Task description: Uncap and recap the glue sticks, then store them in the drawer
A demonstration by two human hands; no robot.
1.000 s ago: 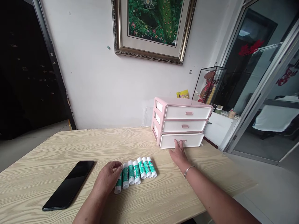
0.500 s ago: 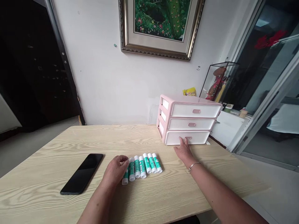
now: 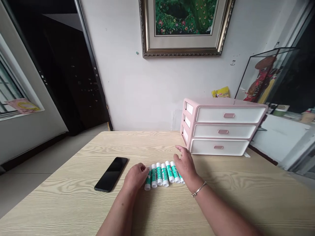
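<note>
Several glue sticks (image 3: 164,174), green and white, lie side by side in a row on the wooden table (image 3: 157,213). At the row's left end, my left hand (image 3: 136,176) has its fingers curled and closed on the upper part of the outermost glue stick (image 3: 147,183). My right hand (image 3: 186,165) is over the row's right end, thumb and fingers apart, holding nothing, and it partly hides the last stick. Behind it stands a pink and white drawer cabinet (image 3: 222,131) with three shut drawers.
A black phone (image 3: 111,174) lies flat on the table to the left of my left hand. The wall (image 3: 147,95) rises behind the table, with a framed picture (image 3: 182,52) on it. A yellow packet (image 3: 221,92) shows behind the cabinet, near a glass case (image 3: 264,77).
My right hand has left the bottom drawer's handle and moved left and nearer to me, over the glue sticks. My left hand stays at the row's left end. The view has turned left.
</note>
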